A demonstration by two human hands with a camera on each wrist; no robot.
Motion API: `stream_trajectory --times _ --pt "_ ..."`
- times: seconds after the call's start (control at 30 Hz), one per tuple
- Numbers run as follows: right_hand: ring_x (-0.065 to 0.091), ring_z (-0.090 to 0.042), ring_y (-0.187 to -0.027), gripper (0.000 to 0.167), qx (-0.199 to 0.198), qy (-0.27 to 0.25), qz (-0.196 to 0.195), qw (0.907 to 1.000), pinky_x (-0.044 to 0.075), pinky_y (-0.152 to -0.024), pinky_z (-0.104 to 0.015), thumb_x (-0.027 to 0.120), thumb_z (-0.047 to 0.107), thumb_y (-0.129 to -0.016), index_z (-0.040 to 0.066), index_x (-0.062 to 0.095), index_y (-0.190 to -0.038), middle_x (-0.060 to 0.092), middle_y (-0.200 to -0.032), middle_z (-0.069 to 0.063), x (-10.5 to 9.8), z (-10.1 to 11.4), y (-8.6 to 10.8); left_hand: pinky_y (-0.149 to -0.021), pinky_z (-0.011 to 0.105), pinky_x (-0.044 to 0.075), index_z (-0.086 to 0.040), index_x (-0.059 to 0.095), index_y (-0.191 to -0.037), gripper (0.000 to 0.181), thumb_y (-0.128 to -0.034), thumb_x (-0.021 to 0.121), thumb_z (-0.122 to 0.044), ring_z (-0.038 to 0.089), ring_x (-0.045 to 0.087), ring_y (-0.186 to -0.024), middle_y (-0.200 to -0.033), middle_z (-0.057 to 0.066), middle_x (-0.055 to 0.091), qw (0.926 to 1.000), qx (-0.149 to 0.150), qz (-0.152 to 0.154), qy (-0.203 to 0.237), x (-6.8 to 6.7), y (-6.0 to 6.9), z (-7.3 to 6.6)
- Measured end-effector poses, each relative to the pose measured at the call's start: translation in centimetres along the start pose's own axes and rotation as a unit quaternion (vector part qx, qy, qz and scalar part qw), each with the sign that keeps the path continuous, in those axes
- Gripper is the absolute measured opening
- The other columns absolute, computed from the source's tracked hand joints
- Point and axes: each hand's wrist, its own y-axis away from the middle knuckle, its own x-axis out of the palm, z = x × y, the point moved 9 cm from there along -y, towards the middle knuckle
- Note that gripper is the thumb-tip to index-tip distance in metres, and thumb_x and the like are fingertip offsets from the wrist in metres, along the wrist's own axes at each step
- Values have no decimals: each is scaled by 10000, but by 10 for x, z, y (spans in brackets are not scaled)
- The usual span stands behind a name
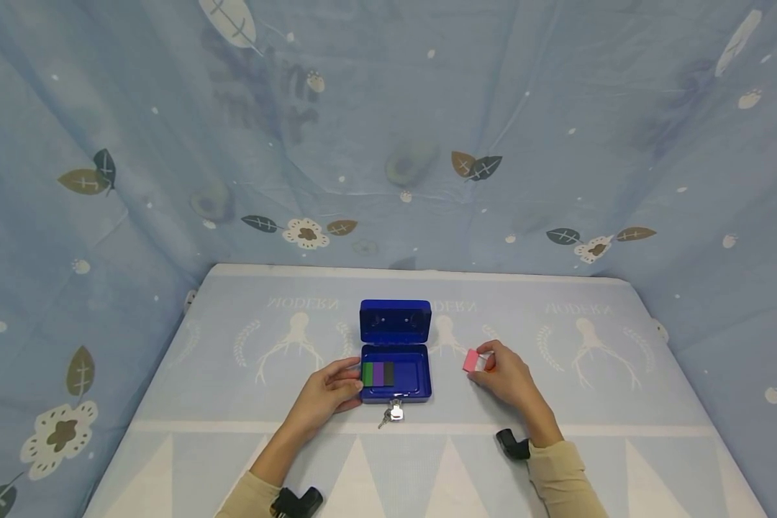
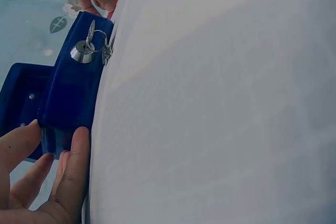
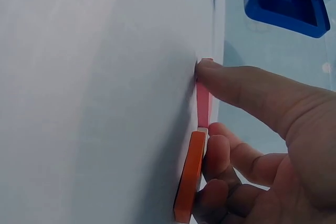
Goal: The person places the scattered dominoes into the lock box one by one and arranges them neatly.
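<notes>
In the head view, a blue metal cash box (image 1: 416, 374) stands with its lid (image 1: 395, 321) raised. Green (image 1: 367, 374), purple (image 1: 378, 374) and black (image 1: 389, 374) flat blocks lie side by side in its left part. My left hand (image 1: 326, 396) touches the box's left side with extended fingers (image 2: 73, 179). To the right of the box, my right hand (image 1: 508, 374) pinches a pink block (image 3: 203, 103) between thumb and fingers, low at the table surface. A white piece, mostly hidden, and an orange block (image 3: 190, 179) lie against those fingers.
A lock with keys (image 1: 396, 411) sits at the box's front. The patterned cloth (image 1: 233, 388) covers the table, and a blue printed curtain (image 1: 388, 129) hangs behind and at both sides. Each wrist carries a black camera (image 1: 513, 444).
</notes>
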Motion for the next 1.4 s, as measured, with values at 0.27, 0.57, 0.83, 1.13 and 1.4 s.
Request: stream_trajectory --times 0.27,0.57,0.83,1.13,1.4 --pt "475 -169 -671 449 33 78 54 9999 397 -601 -318 834 128 -802 -15 605 -1162 536 -781 -23 2 -1 -2 -849 427 599 6 508 -1426 549 -911 700 -9 266 635 -1067 -1223 223 584 10000 0 23 43 0 1 -1" --pt "469 -165 -672 445 -36 158 43 9999 385 -605 -323 836 139 -796 -14 618 -1153 526 -775 -18 1 1 -4 -854 429 597 10 505 -1426 554 -908 702 -8 262 634 -1066 -1227 228 577 10000 -5 49 81 1 1 -1" --pt "461 -163 -672 445 -63 83 52 9999 382 -595 -311 846 158 -783 -8 620 -1129 517 -781 -20 0 3 -4 -856 427 596 8 508 -1424 546 -912 697 -3 262 635 -1067 -1231 229 577 10000 -9 55 80 1 0 0" --pt "459 -173 -688 464 -89 -233 170 9995 393 -573 -292 848 129 -772 2 613 -1152 503 -793 -22 1 8 -3 -847 428 599 1 515 -1423 538 -915 695 -4 265 636 -1061 -1216 221 589 10000 5 8 -11 0 0 -1" --pt "457 -171 -681 448 -301 -560 209 9978 393 -567 -275 836 113 -781 -6 618 -1154 518 -791 -51 0 21 1 -845 427 600 4 516 -1422 537 -916 695 -6 265 637 -1061 -1213 218 590 10000 25 17 -34 1 0 -1"
